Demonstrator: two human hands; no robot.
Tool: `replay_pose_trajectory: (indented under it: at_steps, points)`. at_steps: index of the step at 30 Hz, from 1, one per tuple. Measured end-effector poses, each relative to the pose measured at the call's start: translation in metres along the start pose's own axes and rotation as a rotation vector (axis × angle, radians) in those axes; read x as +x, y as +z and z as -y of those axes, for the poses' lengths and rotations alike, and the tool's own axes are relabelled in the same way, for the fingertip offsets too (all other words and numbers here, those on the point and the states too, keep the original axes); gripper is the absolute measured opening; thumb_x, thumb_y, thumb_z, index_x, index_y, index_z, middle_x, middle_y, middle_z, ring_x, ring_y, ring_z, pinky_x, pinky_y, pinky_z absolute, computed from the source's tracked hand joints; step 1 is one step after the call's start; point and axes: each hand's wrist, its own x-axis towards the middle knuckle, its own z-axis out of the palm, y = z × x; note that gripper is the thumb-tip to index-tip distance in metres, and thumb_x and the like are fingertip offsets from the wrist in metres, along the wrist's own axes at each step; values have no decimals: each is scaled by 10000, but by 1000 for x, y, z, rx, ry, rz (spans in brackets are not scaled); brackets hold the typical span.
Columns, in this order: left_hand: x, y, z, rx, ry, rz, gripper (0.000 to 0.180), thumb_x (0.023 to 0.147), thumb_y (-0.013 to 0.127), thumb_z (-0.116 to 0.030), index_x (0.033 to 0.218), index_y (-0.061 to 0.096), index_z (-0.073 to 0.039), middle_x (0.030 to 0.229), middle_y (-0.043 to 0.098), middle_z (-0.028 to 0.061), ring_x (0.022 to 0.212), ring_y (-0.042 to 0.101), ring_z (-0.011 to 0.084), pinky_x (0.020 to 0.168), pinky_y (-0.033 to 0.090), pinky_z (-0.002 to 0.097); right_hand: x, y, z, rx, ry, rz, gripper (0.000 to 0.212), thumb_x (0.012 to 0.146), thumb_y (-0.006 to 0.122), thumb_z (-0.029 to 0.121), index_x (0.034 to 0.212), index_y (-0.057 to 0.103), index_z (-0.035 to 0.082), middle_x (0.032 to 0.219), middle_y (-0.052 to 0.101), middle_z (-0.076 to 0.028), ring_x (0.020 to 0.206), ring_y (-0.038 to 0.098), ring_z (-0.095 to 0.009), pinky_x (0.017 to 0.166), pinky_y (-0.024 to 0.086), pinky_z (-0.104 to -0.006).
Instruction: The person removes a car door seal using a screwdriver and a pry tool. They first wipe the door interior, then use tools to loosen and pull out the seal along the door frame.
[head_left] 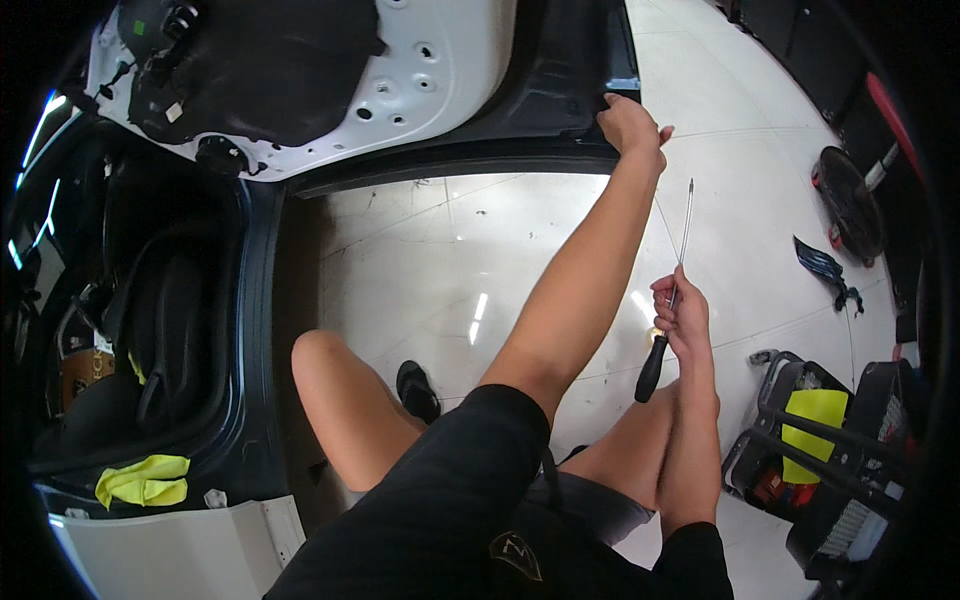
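Observation:
My left hand [632, 128] is at the outer edge of an open car door [560, 95], its fingers curled against that edge and its thumb standing apart; part of the grip is hidden. The door's inner side shows bare white metal with holes and a black cover [260, 70]. Lower and to the right, my right hand [683, 310] is closed around a screwdriver [652, 370]. Its black handle hangs below the fingers, while the long thin metal shaft points up and away from me, apart from the door.
A yellow cloth [145, 482] lies on the car's sill at left, beside the dark cabin opening. At right stands a black tool cart [745, 470] with a yellow cloth [812, 430] on it. Beyond are a black strip-like piece [822, 262] and a round wheeled base [848, 205].

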Motion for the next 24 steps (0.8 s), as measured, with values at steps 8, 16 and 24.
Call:
replay_pose_trajectory:
  at_steps: [8, 16, 24]
  points:
    - [13, 5, 4, -276, -124, 9, 390, 1057, 337, -351, 1205, 456, -9, 1190, 580, 163, 821, 633, 279, 563, 560, 341, -6, 0, 0, 6, 0, -23, 493, 1054, 465, 431, 868, 607, -3, 683, 488, -21, 461, 322, -66, 398, 230, -223]
    - [5, -13, -4, 174, 128, 9, 354, 1041, 330, -201, 1286, 414, 41, 1370, 495, 215, 1027, 646, 358, 589, 653, 396, 1, 11, -4, -68, 13, 10, 501, 1055, 457, 445, 871, 601, 2, 663, 473, -5, 457, 320, -63, 398, 236, -222]
    - [-6, -1, -5, 170, 143, -29, 377, 1017, 324, -173, 1290, 469, 42, 1391, 486, 214, 1061, 635, 368, 612, 659, 395, -6, -3, 2, -23, 3, -33, 496, 1052, 463, 450, 881, 599, 4, 659, 476, -4, 452, 318, -53, 387, 227, -211]
